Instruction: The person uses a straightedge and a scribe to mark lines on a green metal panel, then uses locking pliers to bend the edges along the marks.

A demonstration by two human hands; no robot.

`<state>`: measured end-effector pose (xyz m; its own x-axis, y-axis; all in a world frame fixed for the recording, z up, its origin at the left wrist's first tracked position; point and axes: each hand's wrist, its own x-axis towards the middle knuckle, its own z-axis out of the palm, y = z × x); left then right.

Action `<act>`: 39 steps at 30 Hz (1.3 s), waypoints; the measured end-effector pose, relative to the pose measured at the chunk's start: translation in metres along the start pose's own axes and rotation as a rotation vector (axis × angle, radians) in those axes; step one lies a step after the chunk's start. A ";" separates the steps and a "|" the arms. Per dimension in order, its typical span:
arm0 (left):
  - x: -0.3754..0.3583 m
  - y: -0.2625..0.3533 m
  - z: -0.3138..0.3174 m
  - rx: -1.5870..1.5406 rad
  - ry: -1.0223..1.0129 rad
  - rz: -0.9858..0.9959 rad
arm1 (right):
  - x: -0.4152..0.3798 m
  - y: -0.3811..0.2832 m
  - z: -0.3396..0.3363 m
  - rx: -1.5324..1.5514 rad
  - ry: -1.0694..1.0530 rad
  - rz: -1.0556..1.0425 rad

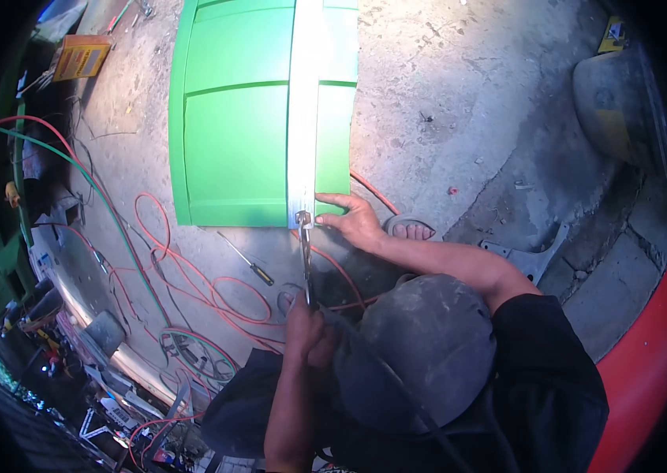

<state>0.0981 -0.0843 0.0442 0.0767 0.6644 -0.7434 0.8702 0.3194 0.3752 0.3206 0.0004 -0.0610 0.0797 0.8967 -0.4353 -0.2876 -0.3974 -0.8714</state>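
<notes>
A long pale metal strip (302, 150) lies lengthwise over a green ribbed panel (236, 150). My left hand (302, 329) is closed around the lower end of a slim metal tool (307, 264), whose top meets the strip's near end. My right hand (353, 222) rests at the right of that end, thumb and forefinger apart, fingertips by the strip's edge and the green panel. Its other fingers are partly hidden. A dark cap (428, 343) covers part of the view below the hands.
A screwdriver (246, 258) and tangled red hoses (191, 288) lie on the concrete floor at left. A yellow box (81, 57) stands at upper left, a rounded container (617, 106) at right. A flat metal bracket (534, 252) lies right of my forearm. Mixed tools crowd the lower left.
</notes>
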 end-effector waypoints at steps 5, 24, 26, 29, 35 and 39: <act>-0.002 0.015 -0.012 -0.048 -0.099 -0.031 | 0.000 0.000 0.000 -0.005 -0.009 0.004; -0.001 0.038 -0.029 -0.053 -0.206 -0.151 | -0.001 -0.002 0.001 -0.056 0.022 -0.012; -0.003 0.044 -0.030 -0.070 -0.206 -0.167 | -0.001 -0.003 0.001 -0.052 0.020 -0.015; -0.002 0.041 -0.029 -0.061 -0.205 -0.161 | -0.001 -0.005 0.001 -0.060 0.021 -0.010; -0.002 0.033 -0.027 -0.082 -0.180 -0.096 | -0.002 -0.008 0.000 -0.078 0.022 0.001; -0.004 0.033 -0.025 -0.110 -0.149 -0.047 | -0.002 -0.009 0.000 -0.069 0.023 -0.020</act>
<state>0.1143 -0.0598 0.0728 0.1159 0.5424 -0.8321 0.8166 0.4250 0.3907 0.3227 0.0023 -0.0527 0.1069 0.9002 -0.4223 -0.2197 -0.3928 -0.8930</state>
